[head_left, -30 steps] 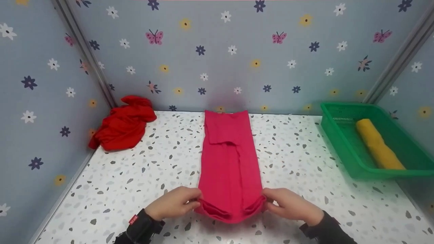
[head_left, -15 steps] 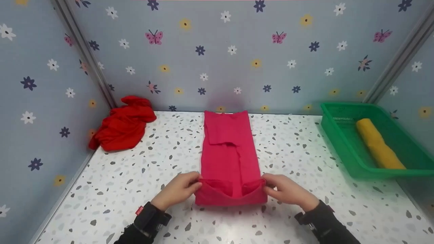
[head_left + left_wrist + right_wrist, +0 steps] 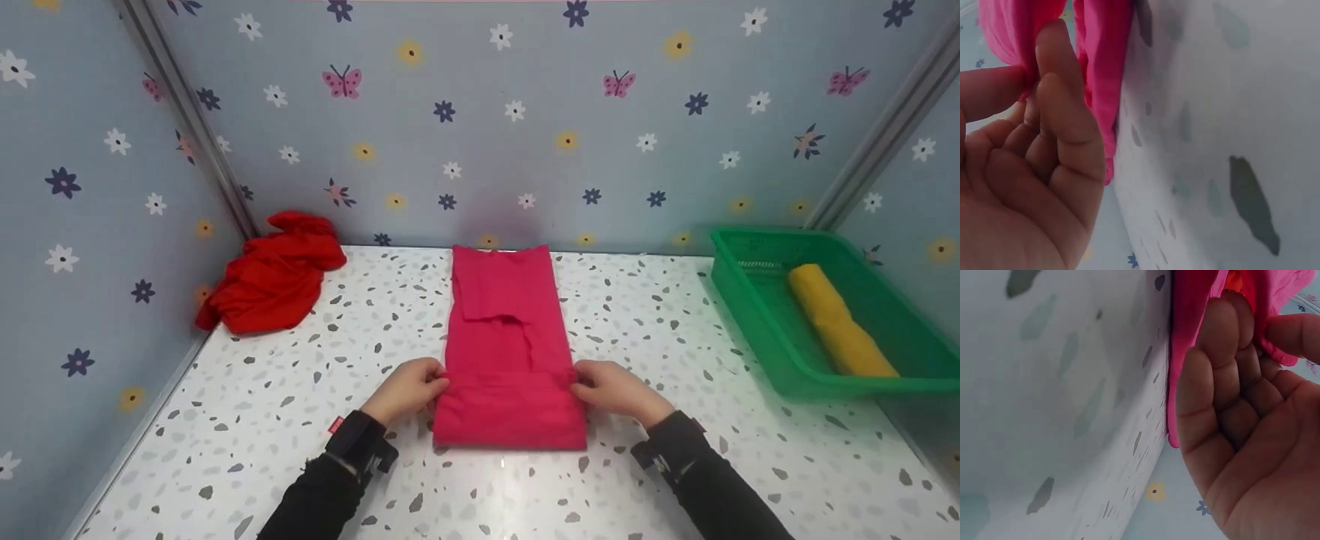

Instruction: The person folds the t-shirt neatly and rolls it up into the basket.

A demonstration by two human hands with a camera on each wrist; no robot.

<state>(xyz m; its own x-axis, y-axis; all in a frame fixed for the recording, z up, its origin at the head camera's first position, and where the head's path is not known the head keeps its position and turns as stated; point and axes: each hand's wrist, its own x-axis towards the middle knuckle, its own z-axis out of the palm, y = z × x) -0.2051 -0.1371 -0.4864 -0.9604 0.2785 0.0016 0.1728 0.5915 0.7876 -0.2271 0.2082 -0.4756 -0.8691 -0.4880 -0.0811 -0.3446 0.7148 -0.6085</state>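
A pink garment (image 3: 510,409), folded into a long strip, lies on the speckled table with its near end turned over onto itself. My left hand (image 3: 410,388) pinches the left corner of that turned-over edge between thumb and fingers. On the other side my right hand (image 3: 621,390) pinches the right corner. In the left wrist view, pink cloth (image 3: 1008,31) is caught between the thumb and fingertips. The right wrist view has the cloth (image 3: 1266,304) held likewise, with fingers curled behind it.
A crumpled red cloth (image 3: 277,281) lies at the back left against the wall. At the right stands a green basket (image 3: 757,330) with a rolled yellow cloth (image 3: 840,322) inside. Flower-patterned walls (image 3: 480,165) enclose the table (image 3: 645,322) at the back and sides.
Both hands have moved away from the body, carrying the garment's near edge up and over. The near end now lies folded on the strip, which is shorter.
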